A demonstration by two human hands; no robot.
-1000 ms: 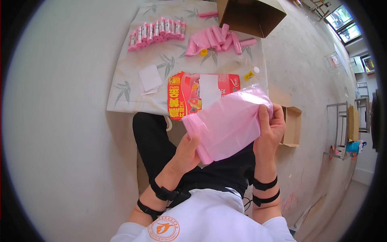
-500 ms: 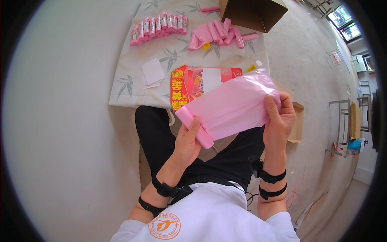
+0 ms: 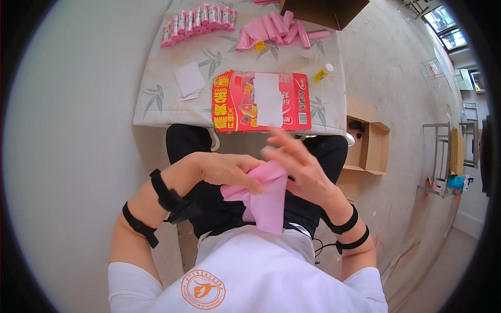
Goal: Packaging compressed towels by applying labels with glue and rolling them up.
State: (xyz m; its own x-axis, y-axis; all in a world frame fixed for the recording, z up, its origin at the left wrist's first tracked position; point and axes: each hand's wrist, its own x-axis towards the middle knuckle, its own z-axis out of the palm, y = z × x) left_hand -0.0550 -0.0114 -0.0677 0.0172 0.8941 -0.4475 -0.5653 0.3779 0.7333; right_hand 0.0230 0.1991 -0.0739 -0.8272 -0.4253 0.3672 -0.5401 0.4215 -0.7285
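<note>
The left hand point(image 3: 227, 169) pinches bunched pink film point(image 3: 269, 206) above the black trousers point(image 3: 183, 146), while the blurred right hand point(image 3: 308, 175) has its fingers spread beside it, contact unclear. Gathering the pink film seems underway; next likely calls for the right hand closing on it
</note>
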